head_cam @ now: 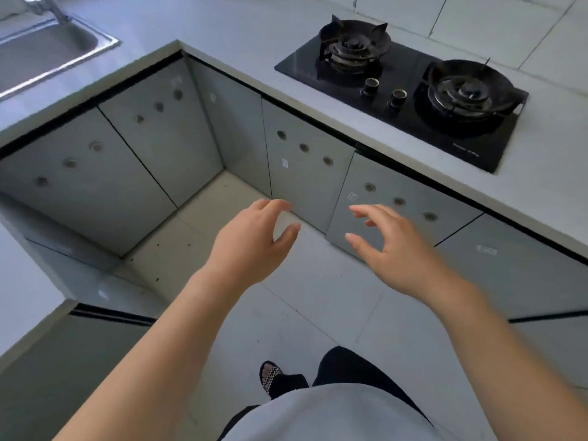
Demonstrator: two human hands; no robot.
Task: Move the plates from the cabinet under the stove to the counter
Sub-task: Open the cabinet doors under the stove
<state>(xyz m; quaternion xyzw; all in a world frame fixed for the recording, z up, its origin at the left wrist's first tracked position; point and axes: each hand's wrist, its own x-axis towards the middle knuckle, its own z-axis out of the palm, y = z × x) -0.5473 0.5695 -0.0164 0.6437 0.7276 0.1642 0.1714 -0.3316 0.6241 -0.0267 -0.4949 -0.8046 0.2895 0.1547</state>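
Observation:
A black two-burner gas stove (404, 90) is set into the grey counter (241, 36) at the upper right. Below it stand two grey cabinet doors with three round holes each, the left door (305, 173) and the right door (410, 189). The right door stands slightly ajar at its top left corner. No plates are in sight. My left hand (254, 243) hovers open in front of the doors' lower edge. My right hand (391, 246) is open too, fingers spread, just before the right door, holding nothing.
A steel sink (47, 49) with a tap is at the top left. More grey cabinet doors (95, 173) line the corner to the left. Pale floor tiles (305, 307) lie below, and my sandalled foot (270, 377) stands near the bottom.

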